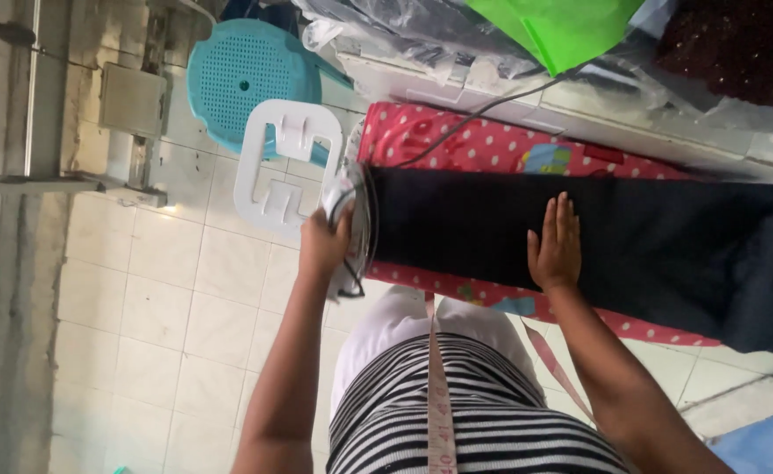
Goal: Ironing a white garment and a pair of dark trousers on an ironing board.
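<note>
While the left hand (323, 241) grips a silver clothes iron (357, 219) at the dark cloth's (492, 228) end, the right hand (557, 246) lies flat and spread on that cloth.

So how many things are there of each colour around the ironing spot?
Dark: 1, cloth
Red with white dots: 1, board cover
Turquoise: 1, stool
White: 1, plastic stand
Green: 1, bag
Total: 5

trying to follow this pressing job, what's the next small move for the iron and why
Probably slide the iron along the dark fabric toward the right hand. The left hand grips it at the cloth's end, most of the cloth lies beyond it, and the right hand lies flat there, pinning the cloth to the polka-dot board.
</note>
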